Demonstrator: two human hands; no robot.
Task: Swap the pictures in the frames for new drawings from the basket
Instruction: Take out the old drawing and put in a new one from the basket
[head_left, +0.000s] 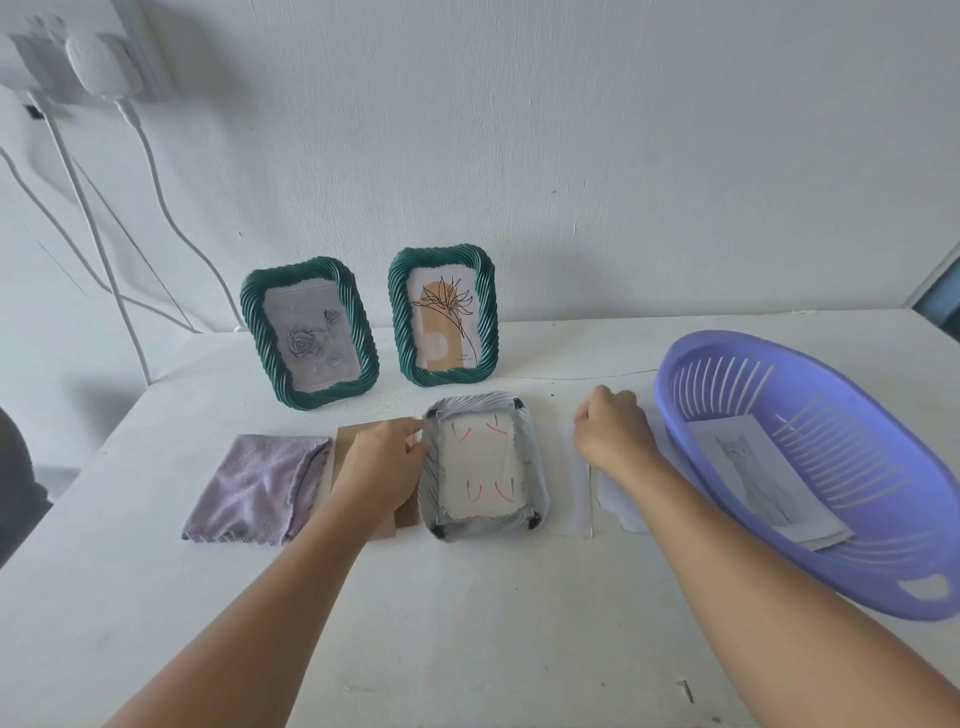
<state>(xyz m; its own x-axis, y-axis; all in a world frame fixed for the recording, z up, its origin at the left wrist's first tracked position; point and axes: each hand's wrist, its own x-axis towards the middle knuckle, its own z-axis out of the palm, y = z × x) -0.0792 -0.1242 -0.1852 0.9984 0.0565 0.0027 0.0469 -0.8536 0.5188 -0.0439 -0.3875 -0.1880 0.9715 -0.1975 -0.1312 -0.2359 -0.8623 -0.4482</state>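
Fingers of the left hand (382, 465) lie fairly straight and together, tips touching the left rim of the face-down frame (485, 465); the palm rests on a brown backing board (363, 486) just left of that frame. Inside the frame's open back lies a white sheet (480, 470) with faint red strokes, well clear of both hands' fingertips. Right of the frame, the right hand (613, 434) is curled with its knuckles up, over a clear pane or pale sheet (576, 499) on the table (467, 623); whether it pinches anything I cannot tell. Further right of the frame sits a purple basket (810, 467), holding a cat drawing (748, 467). Behind the frame stand two green frames, one with a rose picture (310, 338), one with a flower sketch (442, 317). Left of the board lies a folded lilac cloth (257, 488).
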